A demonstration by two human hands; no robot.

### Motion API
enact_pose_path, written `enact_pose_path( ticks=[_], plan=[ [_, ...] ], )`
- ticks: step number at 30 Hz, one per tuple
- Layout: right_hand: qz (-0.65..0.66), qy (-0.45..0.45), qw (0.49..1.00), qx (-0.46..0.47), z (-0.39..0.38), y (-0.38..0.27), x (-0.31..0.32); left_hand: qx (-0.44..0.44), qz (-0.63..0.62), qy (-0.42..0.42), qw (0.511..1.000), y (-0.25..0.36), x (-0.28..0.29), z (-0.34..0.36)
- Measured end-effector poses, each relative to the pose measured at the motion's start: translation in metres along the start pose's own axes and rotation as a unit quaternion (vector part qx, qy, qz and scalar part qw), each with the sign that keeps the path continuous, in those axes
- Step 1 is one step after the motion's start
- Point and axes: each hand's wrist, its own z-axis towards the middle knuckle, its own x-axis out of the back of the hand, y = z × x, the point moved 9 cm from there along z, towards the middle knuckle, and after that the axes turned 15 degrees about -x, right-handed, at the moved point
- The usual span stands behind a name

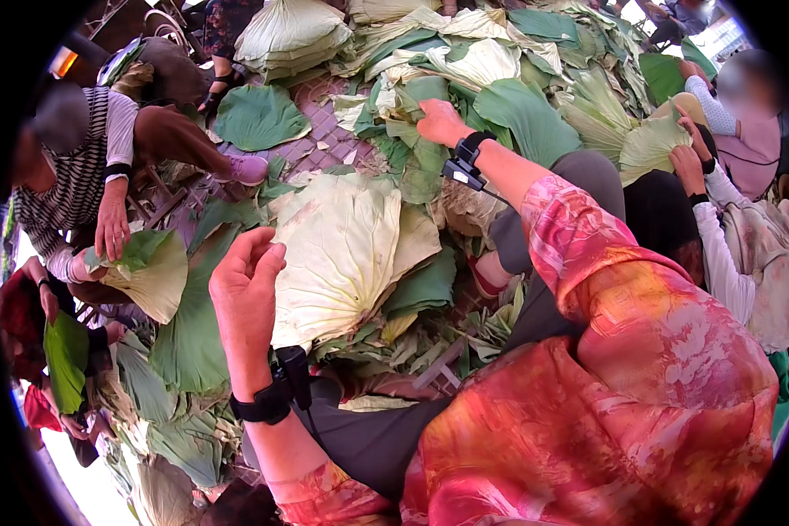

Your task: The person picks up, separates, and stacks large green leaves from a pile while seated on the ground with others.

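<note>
Lying right of the unclasped left hand (248,289), pale leaves (337,254); right hand (444,123), grip unclear.

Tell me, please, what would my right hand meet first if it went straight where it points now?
Your right hand would probably meet the loose lotus leaves just ahead first; depth is unclear.

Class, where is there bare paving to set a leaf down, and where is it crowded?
The clearest patch is paving bordered by the flat green leaf, the upper pale stack and the leaf heap to the right; scraps edge it. Crowded: that heap, and the leaf litter below the central pale stack.
</note>
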Motion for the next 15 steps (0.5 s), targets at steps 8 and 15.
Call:
enact_pose_path(
  ticks=[8, 15],
  plan=[
    [0.323, -0.174, 0.914, 0.171, -0.052, -0.082, 0.112, -0.017, 0.019, 0.012, 1.000, -0.003, 0.004, 0.000],
    [0.560, -0.174, 0.807, 0.072, -0.029, -0.055, 0.165, -0.040, 0.022, 0.044, 0.998, -0.014, 0.011, 0.002]
  ],
)
